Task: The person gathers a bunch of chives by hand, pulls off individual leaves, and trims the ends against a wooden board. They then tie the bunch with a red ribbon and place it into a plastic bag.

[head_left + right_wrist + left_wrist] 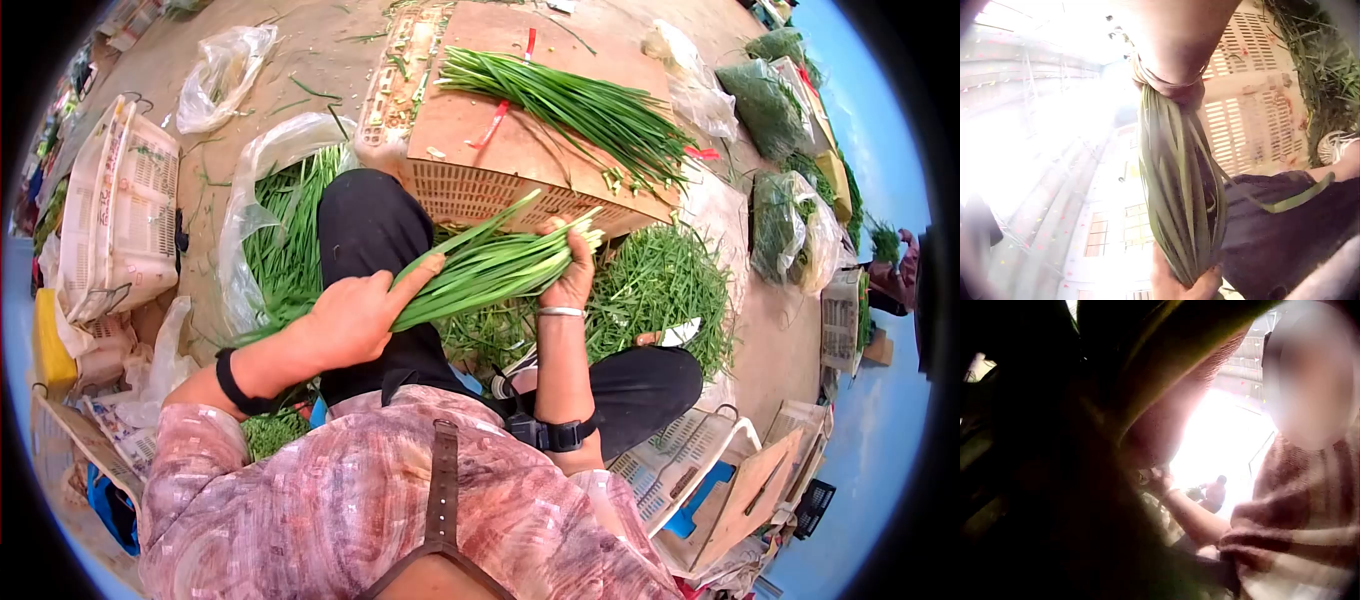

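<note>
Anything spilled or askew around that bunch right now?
Yes, slightly. Loose green blades lie scattered on the floor beyond the open plastic bag, outside any container. In the right wrist view, one leaf juts sideways from the bunch, while most others run together.

Pale crate [125, 220], crumpled plastic bag [225, 78] on ground [305, 42]

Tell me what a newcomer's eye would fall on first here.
First comes the bunch of long green leaves held in the left hand and right hand, mid-picture in the head view. Then come the second bunch lying on a board beyond the hands, a red strip at its edge, and the pinkish patterned shirt below.
</note>
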{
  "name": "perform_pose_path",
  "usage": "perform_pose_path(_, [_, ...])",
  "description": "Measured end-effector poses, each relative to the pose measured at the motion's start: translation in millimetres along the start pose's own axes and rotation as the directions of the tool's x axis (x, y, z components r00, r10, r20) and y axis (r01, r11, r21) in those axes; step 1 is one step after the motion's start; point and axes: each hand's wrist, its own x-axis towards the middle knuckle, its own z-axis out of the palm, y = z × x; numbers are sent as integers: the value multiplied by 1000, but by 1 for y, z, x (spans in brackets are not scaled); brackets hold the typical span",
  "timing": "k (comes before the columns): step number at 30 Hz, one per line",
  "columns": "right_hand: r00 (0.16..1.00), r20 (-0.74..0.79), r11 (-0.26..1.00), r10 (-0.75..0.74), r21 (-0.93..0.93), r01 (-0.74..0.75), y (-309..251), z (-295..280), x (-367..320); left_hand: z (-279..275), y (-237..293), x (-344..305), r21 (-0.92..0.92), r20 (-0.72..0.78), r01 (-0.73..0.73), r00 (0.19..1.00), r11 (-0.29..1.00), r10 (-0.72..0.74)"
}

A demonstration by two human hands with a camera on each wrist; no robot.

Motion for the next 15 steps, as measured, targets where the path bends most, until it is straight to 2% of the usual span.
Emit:
perform_pose_path(1, [994,-82,997,72,24,-70,6,-14,2,1,1,-7,-3,6,4,1000,1000,-4])
perform_pose_path(3, [973,-58,973,223,73,-219,20,-44,3,2,3,-21,-1,0,54,999,999,-54])
perform_pose_path(4, [970,-96,975,223,37,-220,31,-48,2,3,1,-27,-21,26,80,997,997,-79])
perform_pose_path(7, [852,-399,932,339,15,-363,51,-62,13,10,2,-39,-14,110,150,983,989,-147])
perform_pose_path(8, [823,-464,915,329,-57,-398,58,-37,12,14,1,-41,-40,114,159,982,986,-154])
perform_pose_path(9, [832,-402,882,382,-110,-457,57,-12,1,14,1,-41,-38,115,161,981,986,-155])
perform_pose_path(11, [842,-360,869,402,-139,-474,65,-49,21,13,2,-40,-31,131,169,978,985,-163])
perform_pose_path(13, [855,-200,860,479,-88,-502,66,-76,39,15,-1,-41,-44,139,163,978,986,-156])
perform_pose_path(15, [881,16,878,473,-85,-470,65,-35,31,14,-3,-41,-52,148,157,978,986,-148])
